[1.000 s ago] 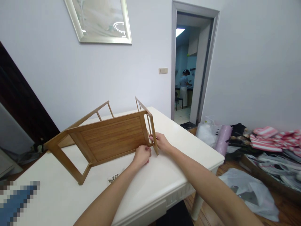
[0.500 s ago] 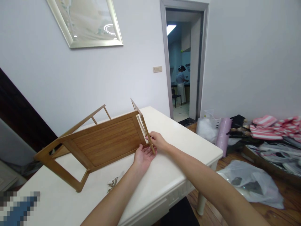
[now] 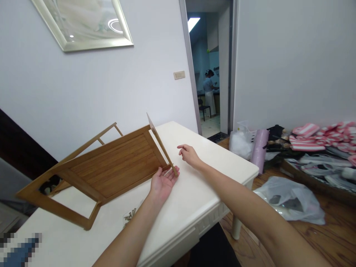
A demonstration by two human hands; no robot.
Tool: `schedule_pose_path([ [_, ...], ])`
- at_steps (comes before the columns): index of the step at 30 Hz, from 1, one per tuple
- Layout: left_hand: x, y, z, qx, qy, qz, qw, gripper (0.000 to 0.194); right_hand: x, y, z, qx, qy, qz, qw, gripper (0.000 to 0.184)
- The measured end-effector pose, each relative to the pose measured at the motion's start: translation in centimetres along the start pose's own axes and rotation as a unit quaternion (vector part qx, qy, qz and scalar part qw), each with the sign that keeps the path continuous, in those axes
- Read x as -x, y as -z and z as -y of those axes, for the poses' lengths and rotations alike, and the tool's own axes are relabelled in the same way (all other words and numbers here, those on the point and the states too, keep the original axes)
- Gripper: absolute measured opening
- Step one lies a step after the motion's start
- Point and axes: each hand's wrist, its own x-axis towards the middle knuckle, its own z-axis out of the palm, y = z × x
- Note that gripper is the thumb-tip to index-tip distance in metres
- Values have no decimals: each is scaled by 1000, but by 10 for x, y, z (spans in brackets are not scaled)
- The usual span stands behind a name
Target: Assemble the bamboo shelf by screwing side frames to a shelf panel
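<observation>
A small bamboo rack (image 3: 111,168) with a slatted panel and two side frames lies tipped on the white table (image 3: 194,207). My left hand (image 3: 162,182) is palm up with its fingers spread, under the rack's near right corner and touching the lower rail and the side frame's leg. My right hand (image 3: 188,153) hovers a little to the right of that leg, fingers loosely apart, holding nothing. A small heap of dark screws (image 3: 129,216) lies on the table near my left forearm.
A framed picture (image 3: 83,22) hangs on the wall. An open doorway (image 3: 208,70) shows a person standing in a far room. Plastic bags (image 3: 289,202), a purple roll (image 3: 259,150) and striped cloth (image 3: 319,137) lie on the wooden floor at the right.
My right hand has let go of the rack's side leg and drawn away to the right. My left hand has turned palm up and opened under the corner. The view has swung right.
</observation>
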Motion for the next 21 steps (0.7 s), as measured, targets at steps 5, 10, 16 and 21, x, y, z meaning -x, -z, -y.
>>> schedule_pose_path([
  [5, -3, 3, -1, -20, -41, 1, 999, 35, 2, -1, 1, -125, -27, 22, 992, 16],
  [10, -8, 7, -1, -21, -76, 13, 997, 34, 3, 1, 2, -125, -5, 18, 992, 15],
  [16, -13, 6, -4, -28, -81, 11, 996, 33, 4, -3, -3, -177, -43, 35, 983, 23],
  [21, -19, 5, -6, -24, -93, 2, 995, 34, 7, -8, -4, -168, -30, 48, 984, 20],
])
